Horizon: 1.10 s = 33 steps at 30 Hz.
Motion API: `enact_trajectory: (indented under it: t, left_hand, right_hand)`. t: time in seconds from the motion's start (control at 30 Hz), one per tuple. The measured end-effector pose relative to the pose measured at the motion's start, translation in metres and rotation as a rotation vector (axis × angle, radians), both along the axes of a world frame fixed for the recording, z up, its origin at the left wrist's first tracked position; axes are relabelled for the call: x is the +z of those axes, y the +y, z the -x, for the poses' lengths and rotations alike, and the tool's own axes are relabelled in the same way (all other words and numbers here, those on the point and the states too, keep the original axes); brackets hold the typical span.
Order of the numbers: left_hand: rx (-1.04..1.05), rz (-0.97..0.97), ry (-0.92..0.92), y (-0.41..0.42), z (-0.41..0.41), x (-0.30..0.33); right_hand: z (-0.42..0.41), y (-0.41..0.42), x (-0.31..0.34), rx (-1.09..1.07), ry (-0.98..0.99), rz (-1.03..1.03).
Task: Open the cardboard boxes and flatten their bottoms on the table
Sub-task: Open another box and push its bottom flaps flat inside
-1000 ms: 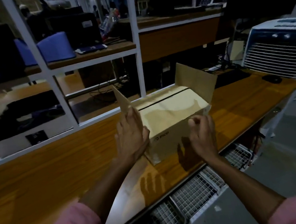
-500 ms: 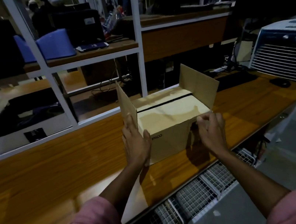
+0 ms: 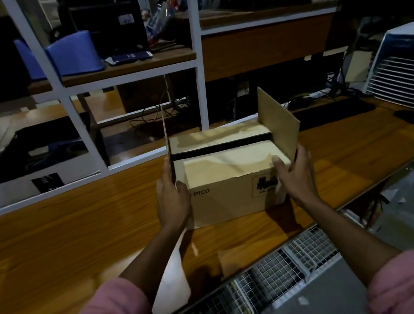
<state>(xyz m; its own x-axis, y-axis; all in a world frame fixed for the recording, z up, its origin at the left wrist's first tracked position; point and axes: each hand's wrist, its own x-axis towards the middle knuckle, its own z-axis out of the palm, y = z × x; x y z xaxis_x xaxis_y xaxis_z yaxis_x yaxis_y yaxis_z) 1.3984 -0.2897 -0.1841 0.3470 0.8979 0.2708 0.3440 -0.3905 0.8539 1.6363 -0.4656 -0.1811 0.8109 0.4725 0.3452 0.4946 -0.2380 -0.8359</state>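
Observation:
A brown cardboard box (image 3: 228, 178) marked PICO stands on the wooden table (image 3: 77, 237). Its two long flaps lie folded flat on top with a dark gap between them. The two short end flaps stand upright at left and right. My left hand (image 3: 173, 200) grips the box's left end, thumb on the front face and fingers behind the upright left flap. My right hand (image 3: 297, 175) holds the right end, thumb on the top front corner and fingers around the right flap's base.
A black keyboard (image 3: 329, 114) and a mouse (image 3: 411, 117) lie at the table's right, beside a white air cooler (image 3: 410, 75). White shelf frames (image 3: 79, 128) rise behind the table. A wire mesh tray (image 3: 261, 284) runs below the front edge.
The box has turned to face me squarely. Both hands have shifted from its near face and corner to grip its two ends at the upright flaps.

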Motion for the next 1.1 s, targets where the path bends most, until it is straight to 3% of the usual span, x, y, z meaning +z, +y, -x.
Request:
enact_trajectory:
  t: [0.27,0.47,0.7,0.87,1.1]
  left_hand:
    - [0.024,-0.027,-0.023,0.013,0.001,-0.003]
    - [-0.063,-0.123,0.095,0.010,0.006,0.002]
    - [0.017,0.001,0.186,0.006,0.051,-0.002]
    - [0.217,-0.016,0.206,0.010,0.136,-0.003]
    - [0.476,-0.002,0.292,0.008,0.319,0.007]
  right_hand:
    - [-0.010,0.005,0.003,0.066,-0.047,-0.022]
    - [-0.008,0.020,0.005,0.261,-0.214,0.238]
    - [0.028,0.046,0.012,0.400,-0.234,0.436]
    - [0.111,0.083,0.008,0.423,-0.313,0.396]
    - [0.275,0.141,0.010,0.673,-0.366,0.333]
